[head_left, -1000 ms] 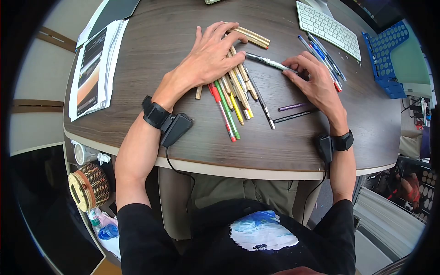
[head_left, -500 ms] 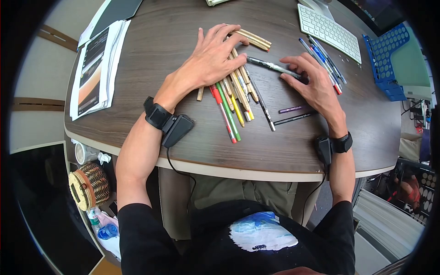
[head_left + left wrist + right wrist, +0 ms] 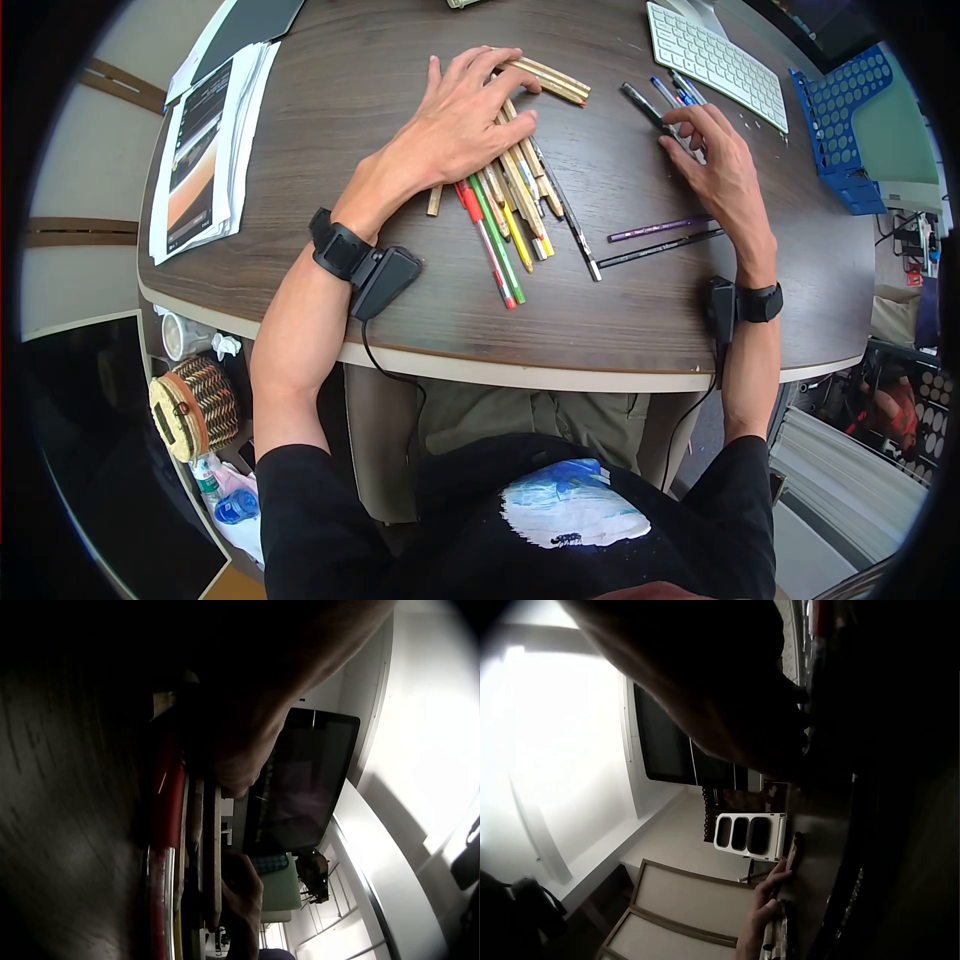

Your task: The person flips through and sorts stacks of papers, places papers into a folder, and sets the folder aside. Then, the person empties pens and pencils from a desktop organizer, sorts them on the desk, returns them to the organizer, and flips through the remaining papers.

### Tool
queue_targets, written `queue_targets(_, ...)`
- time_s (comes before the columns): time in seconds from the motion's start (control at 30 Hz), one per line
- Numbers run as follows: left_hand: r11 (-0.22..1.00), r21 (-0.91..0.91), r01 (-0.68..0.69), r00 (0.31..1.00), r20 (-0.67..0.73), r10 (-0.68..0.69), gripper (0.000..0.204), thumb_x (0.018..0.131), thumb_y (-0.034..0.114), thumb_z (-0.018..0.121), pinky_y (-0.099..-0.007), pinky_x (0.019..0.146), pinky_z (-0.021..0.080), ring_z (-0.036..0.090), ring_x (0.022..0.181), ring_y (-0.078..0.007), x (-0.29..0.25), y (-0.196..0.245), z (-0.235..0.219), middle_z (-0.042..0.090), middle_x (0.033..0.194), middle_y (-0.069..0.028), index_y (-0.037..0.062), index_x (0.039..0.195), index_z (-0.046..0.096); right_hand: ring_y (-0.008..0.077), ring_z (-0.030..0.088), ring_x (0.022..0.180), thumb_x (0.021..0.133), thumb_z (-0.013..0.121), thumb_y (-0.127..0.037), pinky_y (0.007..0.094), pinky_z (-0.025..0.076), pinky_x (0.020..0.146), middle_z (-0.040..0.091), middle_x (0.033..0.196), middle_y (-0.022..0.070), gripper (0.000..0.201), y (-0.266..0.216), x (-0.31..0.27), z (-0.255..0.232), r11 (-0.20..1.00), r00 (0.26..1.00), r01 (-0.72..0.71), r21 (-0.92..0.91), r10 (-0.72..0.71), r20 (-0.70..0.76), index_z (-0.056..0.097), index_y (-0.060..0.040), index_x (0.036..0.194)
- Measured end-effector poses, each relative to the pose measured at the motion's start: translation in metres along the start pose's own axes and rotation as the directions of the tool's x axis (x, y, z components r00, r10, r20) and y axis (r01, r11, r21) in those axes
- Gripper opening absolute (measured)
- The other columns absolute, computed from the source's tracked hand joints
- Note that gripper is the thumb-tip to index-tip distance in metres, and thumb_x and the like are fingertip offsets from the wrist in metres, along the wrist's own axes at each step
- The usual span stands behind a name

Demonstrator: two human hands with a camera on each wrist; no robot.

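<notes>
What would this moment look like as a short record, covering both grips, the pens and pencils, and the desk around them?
Left grip: rests on a pile of wooden pencils
Right grip: holds a dark pen, close to the blue pens
Sticking out of pile: red pen, green pen, yellow pencil
Right of pile: purple pencil, black pencil
Far right: white keyboard
Far left: printed papers
Wrist views: dark, little detail

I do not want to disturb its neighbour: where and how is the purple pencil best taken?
Probably pinch the purple pencil across its left half, coming from above: it lies flat and slim, and the gap to the black pencil beside it is widest toward that end.
</notes>
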State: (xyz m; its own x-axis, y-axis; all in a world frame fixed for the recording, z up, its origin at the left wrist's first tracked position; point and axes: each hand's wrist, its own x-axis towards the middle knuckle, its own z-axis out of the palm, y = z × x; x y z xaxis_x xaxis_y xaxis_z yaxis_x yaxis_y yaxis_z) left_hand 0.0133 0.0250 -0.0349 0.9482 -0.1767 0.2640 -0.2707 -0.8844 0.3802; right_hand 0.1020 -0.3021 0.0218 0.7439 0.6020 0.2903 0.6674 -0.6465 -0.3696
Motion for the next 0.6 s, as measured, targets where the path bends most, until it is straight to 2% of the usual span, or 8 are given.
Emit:
queue_targets(0.17,1.000,-0.018,0.004,1.000,0.003,-0.004,0.046,0.108,0.046,0.052,-0.0696,0.134,0.011,0.024,0.164,-0.0396,0.002,0.003,-0.004,0.041,0.169,-0.0156,0.0172,0.142,0.062,0.0273,0.067,0.087,0.098,0.077,-0.015,0.0413,0.055,0.077,0.067,0.098,0.0088,0.019,0.025,0.002,-0.004,0.995,0.993,-0.026,-0.101,0.014,-0.114,0.072,-0.0084,0.115)
queue_targets(0.2,1.000,-0.016,0.006,1.000,-0.001,-0.006,0.045,0.108,0.045,0.052,-0.0690,0.134,0.011,0.025,0.164,-0.0395,0.002,0.003,-0.003,0.041,0.169,-0.0156,0.0169,0.142,0.062,0.0269,0.068,0.086,0.098,0.077,-0.016,0.0404,0.055,0.076,0.068,0.098,0.0087,0.018,0.020,0.003,-0.006,0.990,0.987,-0.035,-0.135,0.013,-0.161,0.072,-0.0085,0.115)
queue_targets(0.27,1.000,-0.017,0.009,1.000,0.003,-0.009,0.045,0.107,0.044,0.053,-0.0683,0.134,0.011,0.025,0.164,-0.0394,-0.001,0.001,-0.002,0.041,0.169,-0.0156,0.0166,0.142,0.062,0.0253,0.068,0.085,0.098,0.077,-0.016,0.0387,0.056,0.076,0.068,0.098,0.0084,0.016,0.007,0.002,-0.003,0.996,0.986,-0.054,-0.077,0.041,-0.161,0.073,-0.0078,0.111)
queue_targets(0.37,1.000,-0.008,-0.001,1.000,0.006,0.001,0.045,0.107,0.041,0.053,-0.0681,0.134,0.012,0.025,0.164,-0.0396,0.002,0.002,-0.003,0.040,0.169,-0.0158,0.0164,0.143,0.062,0.0229,0.068,0.086,0.096,0.080,-0.017,0.0379,0.056,0.076,0.068,0.097,0.0083,0.017,-0.028,-0.003,0.004,0.972,0.987,0.140,0.187,-0.151,0.047,0.073,-0.0057,0.105)
queue_targets(0.47,1.000,-0.024,-0.008,1.000,0.005,0.008,0.045,0.107,0.039,0.052,-0.0660,0.134,0.014,0.026,0.163,-0.0393,0.000,0.002,-0.005,0.041,0.169,-0.0158,0.0156,0.143,0.062,0.0235,0.067,0.085,0.090,0.086,-0.020,0.0380,0.055,0.075,0.067,0.096,0.0090,0.025,-0.065,-0.010,0.018,0.894,0.929,0.239,0.378,-0.324,0.181,0.071,-0.0052,0.104)
queue_targets(0.6,1.000,0.004,-0.004,1.000,-0.015,0.004,0.045,0.106,0.038,0.053,-0.0630,0.134,0.017,0.028,0.161,-0.0385,0.001,0.002,-0.003,0.041,0.169,-0.0151,0.0149,0.144,0.061,0.0256,0.066,0.081,0.087,0.086,-0.017,0.0396,0.054,0.072,0.066,0.092,0.0090,0.029,-0.071,-0.017,0.027,0.909,0.906,0.271,0.316,-0.352,0.235,0.068,-0.0058,0.107)
